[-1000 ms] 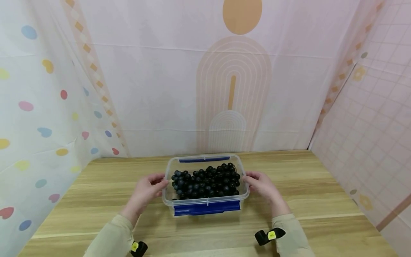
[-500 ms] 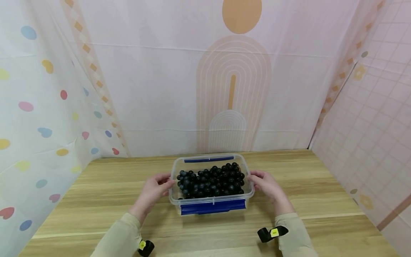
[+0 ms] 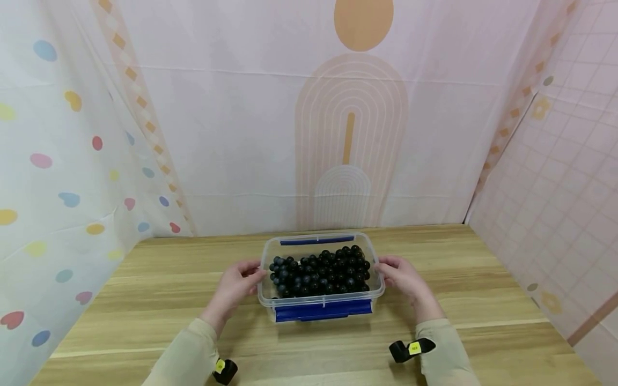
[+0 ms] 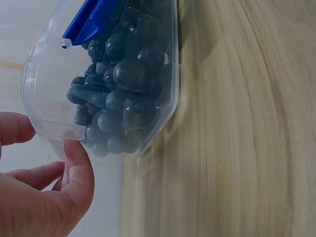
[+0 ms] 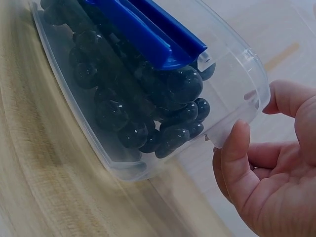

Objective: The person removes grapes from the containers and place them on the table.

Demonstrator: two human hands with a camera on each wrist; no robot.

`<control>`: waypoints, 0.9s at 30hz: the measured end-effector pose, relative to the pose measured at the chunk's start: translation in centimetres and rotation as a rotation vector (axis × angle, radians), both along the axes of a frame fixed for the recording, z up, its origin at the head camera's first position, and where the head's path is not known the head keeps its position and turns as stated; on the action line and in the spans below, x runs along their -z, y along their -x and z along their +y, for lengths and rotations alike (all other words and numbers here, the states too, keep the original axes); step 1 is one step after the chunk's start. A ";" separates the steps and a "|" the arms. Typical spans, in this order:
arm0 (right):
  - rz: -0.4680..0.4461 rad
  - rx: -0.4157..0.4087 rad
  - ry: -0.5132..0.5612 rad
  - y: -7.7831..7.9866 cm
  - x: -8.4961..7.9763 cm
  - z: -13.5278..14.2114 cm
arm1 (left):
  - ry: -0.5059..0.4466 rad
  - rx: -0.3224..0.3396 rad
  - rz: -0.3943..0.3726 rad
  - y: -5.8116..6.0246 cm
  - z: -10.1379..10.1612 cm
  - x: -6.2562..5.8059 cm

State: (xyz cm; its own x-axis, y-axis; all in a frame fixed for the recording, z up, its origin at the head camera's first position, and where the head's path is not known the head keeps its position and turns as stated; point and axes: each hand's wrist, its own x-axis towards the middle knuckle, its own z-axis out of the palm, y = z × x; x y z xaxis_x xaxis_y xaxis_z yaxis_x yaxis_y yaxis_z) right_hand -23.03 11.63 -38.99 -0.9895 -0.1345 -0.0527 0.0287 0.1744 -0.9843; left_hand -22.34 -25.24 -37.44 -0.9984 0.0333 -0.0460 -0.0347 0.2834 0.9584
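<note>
A clear plastic food container (image 3: 309, 301) stands at the middle of the wooden table, without a lid over it. Blue clips hang along its long sides, the front clip (image 3: 323, 311) facing me. Dark, round grapes (image 3: 318, 274) fill much of the inside in a bunch. My left hand (image 3: 235, 285) pinches the rim at the left short end, and the left wrist view shows its fingers (image 4: 79, 173) at the lug there. On the opposite end, my right hand (image 3: 402, 277) pinches the rim likewise, its fingertips (image 5: 239, 136) against the end lug. The container's underside is hidden.
The wooden table (image 3: 145, 295) extends to either side of the container. A printed cloth (image 3: 232, 134) hangs behind its back edge, with more cloth along the left and right sides. Small black wrist cameras (image 3: 412, 349) sit on both beige sleeves (image 3: 185, 354).
Both hands have moved the container a short way to the right, mostly in the first half second. Their hold on its ends stays the same.
</note>
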 end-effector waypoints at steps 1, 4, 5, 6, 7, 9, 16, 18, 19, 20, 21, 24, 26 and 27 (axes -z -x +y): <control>-0.003 0.003 0.002 0.0 0.0 0.0 | -0.001 -0.001 -0.003 0.0 0.0 0.0; -0.010 0.002 0.018 0.0 0.2 0.1 | -0.004 -0.002 -0.013 -0.1 0.0 0.1; -0.009 -0.001 0.025 0.0 0.3 0.1 | -0.006 -0.004 -0.018 -0.1 0.0 0.1; 0.001 -0.008 0.030 0.1 0.4 0.2 | -0.006 -0.004 -0.021 0.0 0.0 0.1; 0.010 -0.013 0.040 0.1 0.5 0.3 | -0.006 -0.003 -0.024 0.0 0.0 0.1; 0.042 -0.039 0.060 0.1 0.7 0.4 | -0.005 -0.001 -0.023 0.1 -0.1 0.1; 0.021 -0.045 0.053 0.2 0.6 0.4 | 0.020 0.025 -0.005 0.6 -0.3 0.3; 0.003 -0.040 0.045 0.2 0.5 0.4 | 0.025 0.032 -0.001 0.6 -0.3 0.4; -0.005 -0.038 0.046 0.2 0.4 0.4 | 0.025 0.033 -0.001 0.6 -0.3 0.4; -0.008 -0.038 0.046 0.1 0.4 0.4 | 0.027 0.033 0.001 0.6 -0.3 0.4; -0.013 -0.036 0.047 0.1 0.4 0.4 | 0.024 0.033 0.001 0.5 -0.3 0.4; -0.017 -0.040 0.048 0.1 0.4 0.4 | 0.022 0.027 0.001 0.4 -0.3 0.4; -0.016 -0.043 0.050 0.1 0.4 0.4 | 0.023 0.021 0.001 0.3 -0.3 0.4; -0.016 -0.044 0.050 0.1 0.5 0.5 | 0.024 0.019 0.001 0.3 -0.3 0.5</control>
State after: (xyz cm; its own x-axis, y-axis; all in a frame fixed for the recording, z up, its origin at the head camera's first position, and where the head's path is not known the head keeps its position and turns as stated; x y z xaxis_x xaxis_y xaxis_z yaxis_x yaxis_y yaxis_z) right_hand -23.08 12.09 -39.44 -0.9817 -0.1805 -0.0606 0.0380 0.1259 -0.9913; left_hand -22.66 -25.51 -37.89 -0.9976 0.0509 -0.0459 -0.0282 0.3067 0.9514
